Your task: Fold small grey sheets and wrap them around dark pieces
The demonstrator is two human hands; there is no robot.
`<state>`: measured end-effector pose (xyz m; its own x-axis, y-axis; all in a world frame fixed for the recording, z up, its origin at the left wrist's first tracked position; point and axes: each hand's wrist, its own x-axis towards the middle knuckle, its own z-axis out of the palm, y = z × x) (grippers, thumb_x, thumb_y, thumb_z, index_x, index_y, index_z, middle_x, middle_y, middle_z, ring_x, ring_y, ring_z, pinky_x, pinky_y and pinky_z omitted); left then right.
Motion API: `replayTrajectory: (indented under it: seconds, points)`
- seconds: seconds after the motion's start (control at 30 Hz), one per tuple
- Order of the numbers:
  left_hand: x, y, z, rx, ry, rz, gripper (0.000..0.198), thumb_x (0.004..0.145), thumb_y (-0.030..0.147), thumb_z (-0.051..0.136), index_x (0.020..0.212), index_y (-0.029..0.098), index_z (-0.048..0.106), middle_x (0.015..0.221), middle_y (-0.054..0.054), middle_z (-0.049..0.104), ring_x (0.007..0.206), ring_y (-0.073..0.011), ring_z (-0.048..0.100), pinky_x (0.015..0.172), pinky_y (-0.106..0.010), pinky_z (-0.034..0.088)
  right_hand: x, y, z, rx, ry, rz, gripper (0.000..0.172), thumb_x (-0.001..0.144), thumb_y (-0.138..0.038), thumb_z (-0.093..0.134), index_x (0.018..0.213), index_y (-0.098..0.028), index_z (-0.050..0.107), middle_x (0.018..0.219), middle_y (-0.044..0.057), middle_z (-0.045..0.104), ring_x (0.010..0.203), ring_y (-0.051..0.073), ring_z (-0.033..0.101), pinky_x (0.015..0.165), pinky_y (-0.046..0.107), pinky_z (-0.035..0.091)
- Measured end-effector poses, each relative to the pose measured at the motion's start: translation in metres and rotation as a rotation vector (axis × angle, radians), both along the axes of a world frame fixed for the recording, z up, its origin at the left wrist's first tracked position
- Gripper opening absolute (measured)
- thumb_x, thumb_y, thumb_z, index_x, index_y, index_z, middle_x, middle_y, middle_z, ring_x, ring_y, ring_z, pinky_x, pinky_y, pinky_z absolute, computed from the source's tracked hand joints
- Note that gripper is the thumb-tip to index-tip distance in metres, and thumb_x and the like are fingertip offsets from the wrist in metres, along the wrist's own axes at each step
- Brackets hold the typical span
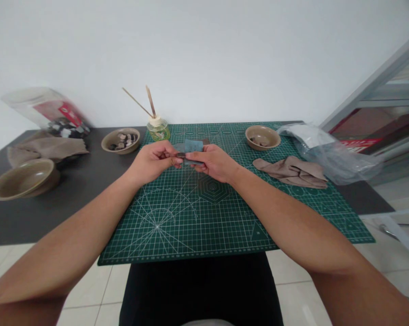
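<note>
Over the cutting mat [177, 213], both my hands meet in front of me. My left hand [153, 160] pinches a small dark brown piece [180, 155] between thumb and fingers; its kind is too small to make out. My right hand [218, 162] grips a folded blue-grey sheet [193, 145], which looks like sandpaper, with the thumb on top. The sheet's edge lies against the small piece. My right fingers hide part of the sheet.
A bowl [104, 144] of small pieces and an empty-looking bowl [51, 178] stand left. Behind the mat's left corner is a bottle with sticks [158, 130]. At right are another bowl [276, 139], a brown cloth [294, 172] and a plastic bag [329, 154].
</note>
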<state>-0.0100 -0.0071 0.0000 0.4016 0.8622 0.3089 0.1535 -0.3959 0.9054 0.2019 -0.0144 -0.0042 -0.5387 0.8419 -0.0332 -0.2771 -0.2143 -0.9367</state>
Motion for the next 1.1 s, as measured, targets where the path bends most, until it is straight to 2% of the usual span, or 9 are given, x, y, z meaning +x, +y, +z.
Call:
replayTrajectory:
  seconds: [0.13,0.2,0.37,0.43,0.53,0.77,1.1]
  points:
    - [0.001,-0.001,0.002,-0.025,-0.012,0.014,0.029,0.074,0.032,0.086,0.072,0.018,0.061,0.065,-0.001,0.072,0.062,-0.0169,0.069,0.061,-0.028,0.053,0.000,0.001,-0.003,0.025,-0.033,-0.026,0.033,0.070,-0.040,0.086,0.076,-0.017,0.063,0.062,-0.005,0.058,0.050,0.004,0.032,0.047,0.021,0.023]
    - [0.002,-0.001,0.003,-0.063,-0.051,0.006,0.031,0.075,0.034,0.088,0.072,0.018,0.061,0.064,-0.001,0.072,0.060,-0.0161,0.068,0.061,-0.028,0.054,0.000,0.002,-0.005,0.093,-0.078,-0.073,0.033,0.074,-0.044,0.083,0.080,-0.018,0.064,0.065,-0.005,0.059,0.052,0.006,0.036,0.049,0.022,0.026]
    - [0.006,0.001,0.003,-0.250,-0.231,-0.050,0.041,0.073,0.044,0.091,0.072,0.018,0.060,0.060,0.000,0.068,0.055,-0.0142,0.065,0.058,-0.027,0.057,0.005,0.004,-0.006,0.473,-0.265,-0.273,0.024,0.087,-0.043,0.072,0.090,-0.020,0.068,0.078,-0.002,0.065,0.069,0.012,0.053,0.066,0.026,0.042]
    - [0.007,0.000,0.005,-0.319,-0.261,-0.074,0.042,0.073,0.044,0.091,0.070,0.016,0.060,0.059,-0.001,0.067,0.055,-0.0134,0.063,0.056,-0.026,0.057,0.007,0.004,-0.003,0.632,-0.364,-0.298,0.020,0.090,-0.039,0.069,0.092,-0.019,0.070,0.084,0.000,0.068,0.078,0.014,0.058,0.076,0.028,0.044]
    - [0.008,-0.002,0.007,-0.397,-0.258,-0.124,0.041,0.072,0.043,0.092,0.068,0.015,0.063,0.059,-0.002,0.067,0.055,-0.0132,0.062,0.055,-0.026,0.057,0.008,0.001,0.001,0.769,-0.490,-0.283,0.017,0.093,-0.034,0.065,0.092,-0.019,0.072,0.086,0.000,0.070,0.081,0.016,0.059,0.079,0.029,0.043]
    - [0.007,-0.002,0.006,-0.513,-0.266,-0.181,0.038,0.071,0.041,0.093,0.070,0.014,0.067,0.056,-0.002,0.065,0.051,-0.0129,0.061,0.053,-0.026,0.058,0.009,0.000,0.003,0.881,-0.572,-0.244,0.022,0.095,-0.035,0.063,0.096,-0.017,0.075,0.084,0.000,0.071,0.074,0.013,0.055,0.073,0.027,0.039]
    - [0.004,0.000,0.002,-0.591,-0.246,-0.214,0.034,0.073,0.038,0.091,0.072,0.012,0.069,0.057,-0.004,0.065,0.052,-0.0144,0.063,0.053,-0.025,0.056,0.005,-0.003,0.005,0.962,-0.731,-0.306,0.017,0.092,-0.029,0.065,0.094,-0.018,0.078,0.083,0.001,0.072,0.075,0.015,0.057,0.075,0.028,0.040]
